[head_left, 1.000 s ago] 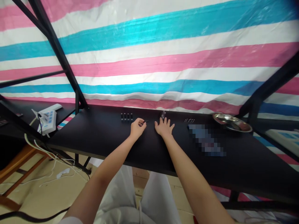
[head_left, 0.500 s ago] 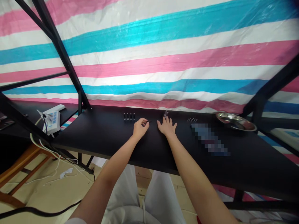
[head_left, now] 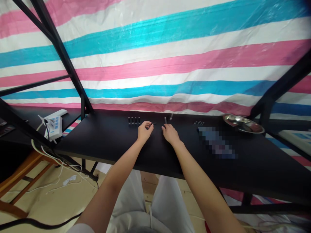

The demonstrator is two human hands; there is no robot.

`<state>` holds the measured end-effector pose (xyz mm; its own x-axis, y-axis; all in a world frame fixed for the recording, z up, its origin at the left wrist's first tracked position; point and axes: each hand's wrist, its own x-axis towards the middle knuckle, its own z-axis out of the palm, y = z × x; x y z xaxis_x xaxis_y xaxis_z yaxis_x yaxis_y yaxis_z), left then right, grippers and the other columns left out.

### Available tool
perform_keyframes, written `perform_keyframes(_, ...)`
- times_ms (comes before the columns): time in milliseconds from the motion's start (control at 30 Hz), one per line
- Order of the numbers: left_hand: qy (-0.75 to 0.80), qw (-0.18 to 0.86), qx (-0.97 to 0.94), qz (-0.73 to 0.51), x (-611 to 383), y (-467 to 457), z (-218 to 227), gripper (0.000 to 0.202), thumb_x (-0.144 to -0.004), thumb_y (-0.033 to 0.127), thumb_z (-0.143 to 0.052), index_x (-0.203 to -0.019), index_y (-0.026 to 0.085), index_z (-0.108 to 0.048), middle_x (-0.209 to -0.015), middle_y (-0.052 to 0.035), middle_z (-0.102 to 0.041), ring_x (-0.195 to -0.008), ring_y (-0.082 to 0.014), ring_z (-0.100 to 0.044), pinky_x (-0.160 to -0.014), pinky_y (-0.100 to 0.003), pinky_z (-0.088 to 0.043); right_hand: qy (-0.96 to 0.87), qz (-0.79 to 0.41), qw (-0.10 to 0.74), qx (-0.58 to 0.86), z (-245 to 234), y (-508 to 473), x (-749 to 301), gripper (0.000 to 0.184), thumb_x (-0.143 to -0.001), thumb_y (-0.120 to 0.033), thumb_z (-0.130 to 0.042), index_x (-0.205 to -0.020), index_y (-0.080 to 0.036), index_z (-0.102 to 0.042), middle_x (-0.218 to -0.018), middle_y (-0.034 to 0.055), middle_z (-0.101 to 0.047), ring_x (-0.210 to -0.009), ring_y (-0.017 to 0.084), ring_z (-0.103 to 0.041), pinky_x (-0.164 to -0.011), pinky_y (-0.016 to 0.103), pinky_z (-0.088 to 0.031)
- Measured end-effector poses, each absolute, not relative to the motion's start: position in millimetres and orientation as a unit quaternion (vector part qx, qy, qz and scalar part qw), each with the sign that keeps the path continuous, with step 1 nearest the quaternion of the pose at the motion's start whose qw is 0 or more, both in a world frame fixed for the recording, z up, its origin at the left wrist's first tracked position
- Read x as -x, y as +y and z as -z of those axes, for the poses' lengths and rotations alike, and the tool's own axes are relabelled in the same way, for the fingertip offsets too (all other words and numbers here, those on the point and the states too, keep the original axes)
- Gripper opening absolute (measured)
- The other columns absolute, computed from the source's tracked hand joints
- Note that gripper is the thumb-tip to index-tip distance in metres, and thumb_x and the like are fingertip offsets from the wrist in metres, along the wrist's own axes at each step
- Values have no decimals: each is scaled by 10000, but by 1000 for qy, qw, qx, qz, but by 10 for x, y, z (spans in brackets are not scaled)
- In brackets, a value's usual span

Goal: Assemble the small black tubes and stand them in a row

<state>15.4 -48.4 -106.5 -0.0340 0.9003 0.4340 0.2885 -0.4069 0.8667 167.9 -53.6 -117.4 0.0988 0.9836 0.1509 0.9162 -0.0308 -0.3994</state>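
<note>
My left hand (head_left: pixel 145 131) is closed in a pinch above the black table (head_left: pixel 104 139). A small dark, thin piece (head_left: pixel 153 123) sticks out from its fingertips; its kind is too small to make out. To the right, my right hand (head_left: pixel 170 134) has its fingers drawn together on the near end of a slim, clear tube-like piece (head_left: pixel 165 120). A second clear tube-like piece (head_left: pixel 171 116) lies just beyond, apart from the fingers. Left of my left hand stands a row of several small dark cylinders (head_left: pixel 132 120) with pale ends.
Several tiny, shiny pieces (head_left: pixel 199 123) lie right of my right hand. Near them are a blurred-out flat object (head_left: pixel 217 142) and a round metal dish (head_left: pixel 243 123). A white power strip (head_left: pixel 55 126) with cables sits at left. Black frame posts (head_left: pixel 65 61) and a striped sheet (head_left: pixel 165 58) stand behind.
My right hand has gone from fingers spread over the clear pieces to fingers drawn together on one, which now lies apart from the other. My left hand has barely moved.
</note>
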Motion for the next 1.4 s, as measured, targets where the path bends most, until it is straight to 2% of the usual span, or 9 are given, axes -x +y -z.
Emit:
perform_keyframes(100, 464, 311, -613, -558, -155, -446, 1093, 127, -730, 262, -569, -796, 154, -574, -727, -24, -626, -626, -94, -545, -640, -231, -444, -673, -72, 285, 679, 1154, -525, -1693, 322, -861, -233, -343, -1086, -131, -550, -1109, 132, -552, -1032, 210, -513, -890, 312, -392)
perform_keyframes(200, 460, 352, -585, -568, -159, -413, 1118, 129, -735, 265, -572, -791, 149, -567, -738, -36, -638, -642, -97, -566, -647, -234, -454, -665, -74, 372, 644, 1133, -518, -1704, 256, -839, -189, -344, -993, -149, -544, -1006, 112, -579, -951, 193, -535, -852, 297, -404)
perform_keyframes(333, 446, 392, -558, -579, -156, -397, 1122, 137, -729, 264, -580, -791, 143, -561, -751, -50, -654, -671, -115, -597, -668, -255, -474, -635, -106, 471, 603, 1094, -535, -1706, 261, -867, -264, -310, -1007, -155, -501, -891, 82, -601, -830, 173, -561, -806, 296, -416)
perform_keyframes(567, 436, 416, -536, -592, -152, -393, 1107, 123, -730, 253, -582, -781, 142, -561, -740, -55, -664, -672, -122, -608, -658, -260, -481, -596, -149, 551, 564, 1113, -505, -1724, 257, -853, -347, -347, -955, -169, -502, -782, 39, -577, -723, 142, -546, -724, 276, -433)
perform_keyframes(867, 437, 451, -515, -584, -144, -437, 1030, 127, -727, 248, -593, -780, 134, -583, -760, -72, -677, -670, -131, -612, -641, -266, -482, -581, -196, 586, 530, 1138, -449, -1737, 248, -827, -383, -392, -898, -172, -503, -712, 11, -537, -655, 123, -511, -650, 265, -430)
perform_keyframes(1033, 422, 485, -532, -550, -132, -496, 956, 188, -712, 295, -614, -805, 131, -608, -786, -82, -686, -583, -108, -580, -553, -235, -439, -579, -254, 605, 483, 1159, -431, -1727, 260, -804, -413, -441, -869, -170, -508, -654, -17, -508, -540, 94, -449, -543, 235, -384)
perform_keyframes(1200, 387, 497, -561, -536, -164, -499, 1000, 223, -667, 308, -661, -781, 122, -616, -734, -72, -677, -613, -111, -588, -608, -248, -460, -595, -284, 598, 456, 1196, -417, -1701, 284, -780, -450, -488, -852, -176, -521, -624, -21, -513, -525, 94, -450, -523, 236, -368)
perform_keyframes(1400, 384, 463, -583, -546, -168, -442, 1094, 236, -651, 315, -680, -775, 125, -618, -696, -49, -652, -616, -105, -572, -620, -247, -455, -604, -293, 587, 452, 1206, -420, -1693, 299, -770, -480, -501, -837, -188, -513, -621, -20, -513, -518, 98, -444, -511, 240, -358)
